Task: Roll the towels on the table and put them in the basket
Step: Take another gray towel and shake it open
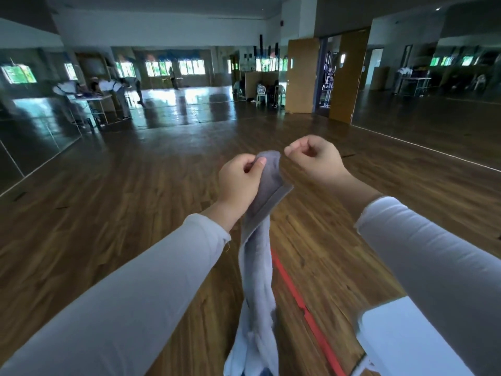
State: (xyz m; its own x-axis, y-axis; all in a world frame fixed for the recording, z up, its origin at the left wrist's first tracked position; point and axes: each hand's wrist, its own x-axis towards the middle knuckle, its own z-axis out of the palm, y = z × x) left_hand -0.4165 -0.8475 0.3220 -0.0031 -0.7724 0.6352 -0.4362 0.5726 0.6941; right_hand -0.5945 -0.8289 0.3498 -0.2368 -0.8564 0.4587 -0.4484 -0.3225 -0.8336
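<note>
Left hand [238, 180] pinches the top edge of the grey towel [257, 256], thumb on the cloth. The towel hangs straight down, held up in the air. Right hand [314, 158], just right of the towel top, is curled into a fist on nothing. Table [412, 335] corner is lower right of the towel.

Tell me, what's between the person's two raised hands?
Head view: the top of the grey towel, pinched by the left hand, fills that gap, close beside the right hand.
</note>
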